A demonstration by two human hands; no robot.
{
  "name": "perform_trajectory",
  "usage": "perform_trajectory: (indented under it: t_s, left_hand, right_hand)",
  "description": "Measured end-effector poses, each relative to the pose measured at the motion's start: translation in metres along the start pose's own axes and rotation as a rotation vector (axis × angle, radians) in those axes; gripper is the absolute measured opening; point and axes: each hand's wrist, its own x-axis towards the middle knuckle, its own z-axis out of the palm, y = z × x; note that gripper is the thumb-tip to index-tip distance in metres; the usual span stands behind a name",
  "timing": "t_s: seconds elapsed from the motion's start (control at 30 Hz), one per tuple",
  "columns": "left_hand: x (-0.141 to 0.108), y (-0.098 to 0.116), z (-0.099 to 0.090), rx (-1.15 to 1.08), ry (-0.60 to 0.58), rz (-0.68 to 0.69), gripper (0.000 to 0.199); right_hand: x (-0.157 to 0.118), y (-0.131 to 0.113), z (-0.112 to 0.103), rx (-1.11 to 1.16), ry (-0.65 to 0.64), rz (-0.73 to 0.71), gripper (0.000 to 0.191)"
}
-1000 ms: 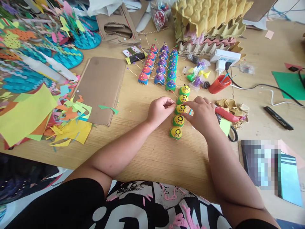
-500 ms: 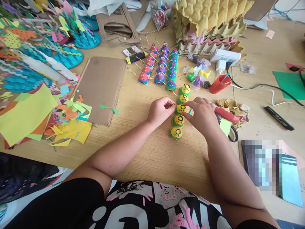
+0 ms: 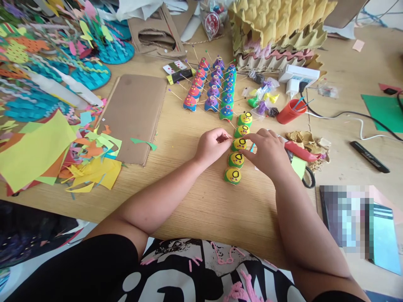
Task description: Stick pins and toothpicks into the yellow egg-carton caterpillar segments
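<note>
Cardboard sheet [image 3: 134, 113] lying left of both hands. Left hand [image 3: 214, 144] pinching a thin stick [image 3: 229, 138], fingertips closed. Yellow-and-green figure row [image 3: 236, 160] standing between the hands, running nearer and farther. Right hand [image 3: 262, 151] gripping the middle figure's side, thumb and forefinger narrowly parted. Red cup [image 3: 291, 112] standing beyond the right hand.

Four painted strips [image 3: 233, 175], five yellow bumps [image 3: 236, 159], two white bottles [image 3: 80, 89].
</note>
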Motion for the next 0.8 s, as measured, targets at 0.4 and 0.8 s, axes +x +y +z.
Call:
perform_trajectory:
  t_s: [0.4, 0.8]
  left_hand:
    - [0.001, 0.0, 0.0004, -0.038, -0.003, -0.009, 0.001]
    - [0.0006, -0.0044, 0.0017, -0.042, -0.016, 0.034, 0.002]
  right_hand:
    - [0.0005, -0.0006, -0.0031, -0.053, -0.021, -0.026, 0.032]
    - [0.0026, -0.0005, -0.0029, -0.057, -0.008, -0.056, 0.03]
